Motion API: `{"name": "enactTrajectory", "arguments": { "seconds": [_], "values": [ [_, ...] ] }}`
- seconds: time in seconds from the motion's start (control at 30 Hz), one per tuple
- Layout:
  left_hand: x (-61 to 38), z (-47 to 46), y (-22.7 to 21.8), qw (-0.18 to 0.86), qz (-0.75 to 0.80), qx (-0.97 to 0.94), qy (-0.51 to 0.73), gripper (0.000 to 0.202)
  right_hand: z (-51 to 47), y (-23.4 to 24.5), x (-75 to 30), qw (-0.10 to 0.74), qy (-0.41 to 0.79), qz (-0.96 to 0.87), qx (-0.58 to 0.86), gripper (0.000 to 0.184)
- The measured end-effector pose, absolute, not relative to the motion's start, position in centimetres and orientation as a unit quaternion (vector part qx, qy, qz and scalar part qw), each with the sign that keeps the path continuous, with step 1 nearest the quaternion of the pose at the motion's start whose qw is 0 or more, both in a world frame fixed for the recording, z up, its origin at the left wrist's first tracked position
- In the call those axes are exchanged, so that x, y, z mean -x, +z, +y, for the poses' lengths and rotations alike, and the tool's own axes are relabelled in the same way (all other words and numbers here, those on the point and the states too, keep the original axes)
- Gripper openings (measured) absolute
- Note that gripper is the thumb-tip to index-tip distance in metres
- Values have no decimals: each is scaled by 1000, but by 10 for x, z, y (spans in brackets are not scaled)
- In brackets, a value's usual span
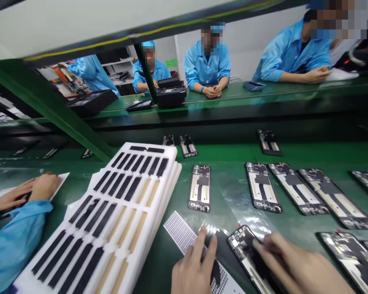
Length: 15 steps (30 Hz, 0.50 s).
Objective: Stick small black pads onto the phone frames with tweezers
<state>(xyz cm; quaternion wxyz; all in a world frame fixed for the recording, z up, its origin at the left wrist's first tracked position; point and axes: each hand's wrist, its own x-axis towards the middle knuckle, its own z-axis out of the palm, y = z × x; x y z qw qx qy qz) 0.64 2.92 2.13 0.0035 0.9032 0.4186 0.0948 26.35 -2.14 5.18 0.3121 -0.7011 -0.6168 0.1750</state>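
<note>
My left hand (194,263) lies with fingers stretched out on a white sheet (179,230) covered in rows of small dark dots. A black patch (216,273) shows on that sheet beside the fingers. My right hand (297,261) is over an opened phone body (243,245), its thumb and fingers pinched together near the phone's upper part. The fingers are slightly blurred, and what they hold is hidden. Left of my hands stands a stack of white foam trays (122,220), the top one with black strips (90,263) in several slots.
More opened phones (200,188) lie on the green bench (221,228), several to the right (337,198). A co-worker's hands (33,190) are at the far left. A green post (55,110) slants down behind the trays. Across the bench sit people in blue (207,65).
</note>
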Motion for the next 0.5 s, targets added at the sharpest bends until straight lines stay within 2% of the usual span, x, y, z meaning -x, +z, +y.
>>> {"name": "enactTrajectory", "arguments": {
  "seconds": [0.13,0.27,0.37,0.5],
  "values": [
    [-8,33,26,-34,386,-921,38,89,29,91,-258,422,288,-546,664,58],
    [-9,34,29,-22,381,-924,23,90,56,75,-254,409,428,-466,657,68],
    [-11,34,30,-21,377,-926,19,89,58,53,-252,394,479,-487,615,62],
    [-13,33,31,-18,382,-924,16,88,52,40,-250,377,462,-528,604,42]
  ]
}}
